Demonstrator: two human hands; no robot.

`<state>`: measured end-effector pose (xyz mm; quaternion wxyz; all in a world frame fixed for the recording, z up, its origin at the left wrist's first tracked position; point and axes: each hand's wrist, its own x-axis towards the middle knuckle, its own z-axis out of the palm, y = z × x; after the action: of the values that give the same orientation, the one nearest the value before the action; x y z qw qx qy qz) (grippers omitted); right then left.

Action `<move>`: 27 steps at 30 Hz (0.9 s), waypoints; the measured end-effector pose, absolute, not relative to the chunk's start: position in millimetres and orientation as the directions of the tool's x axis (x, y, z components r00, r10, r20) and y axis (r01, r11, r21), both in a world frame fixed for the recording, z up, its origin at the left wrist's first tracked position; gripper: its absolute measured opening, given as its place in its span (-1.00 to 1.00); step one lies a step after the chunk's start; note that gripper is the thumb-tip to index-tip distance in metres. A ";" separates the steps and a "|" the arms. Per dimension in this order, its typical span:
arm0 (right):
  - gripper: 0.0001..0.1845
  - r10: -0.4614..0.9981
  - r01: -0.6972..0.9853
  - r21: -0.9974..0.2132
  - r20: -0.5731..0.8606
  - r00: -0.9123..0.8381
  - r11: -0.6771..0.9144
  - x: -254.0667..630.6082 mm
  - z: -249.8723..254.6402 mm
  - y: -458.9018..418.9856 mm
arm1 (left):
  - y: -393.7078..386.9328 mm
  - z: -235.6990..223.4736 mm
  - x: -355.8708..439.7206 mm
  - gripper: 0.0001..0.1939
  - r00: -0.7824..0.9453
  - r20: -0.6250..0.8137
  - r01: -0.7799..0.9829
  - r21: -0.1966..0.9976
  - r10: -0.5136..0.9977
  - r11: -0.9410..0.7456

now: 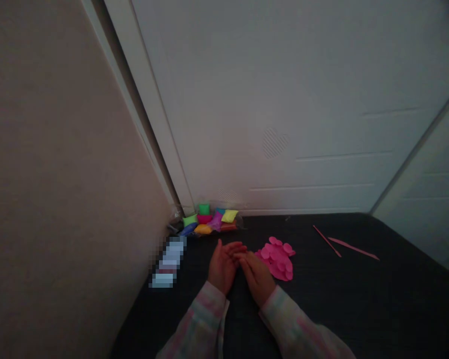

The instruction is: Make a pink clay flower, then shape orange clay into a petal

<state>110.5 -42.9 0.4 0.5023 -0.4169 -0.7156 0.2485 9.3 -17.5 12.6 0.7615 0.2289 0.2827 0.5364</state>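
My left hand (224, 265) is raised over the dark table, palm turned inward, with its fingers stretched out to the right. Against those fingers rests my right hand (257, 276), its thumb and fingers drawn together at the left fingertips. Whatever lies between them, if anything, is too small or hidden to see. Just beyond my right hand is a bright pink modelling clay piece (280, 264), covered with several small flat round discs; my right hand hides part of its left edge.
Two thin pink modelling tools, a straight one (327, 241) and a flatter one (353, 248), lie at the right. A clear bag of colourful clay packets (204, 229) sits at the back left, near a blurred pale strip (169, 262). Behind the table (344, 309) stands a white panel (284, 89).
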 end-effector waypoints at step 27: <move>-0.80 0.929 0.646 -0.670 0.305 -0.209 0.366 98.7 -12.1 -46.7 | -20.7 11.8 14.1 -0.49 0.348 -0.240 -0.714 0.558 0.906 0.422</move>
<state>98.7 -46.7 -12.1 0.3463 -0.5249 -0.7503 0.2042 14.1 -20.7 11.8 0.8006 0.1813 0.2647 0.5060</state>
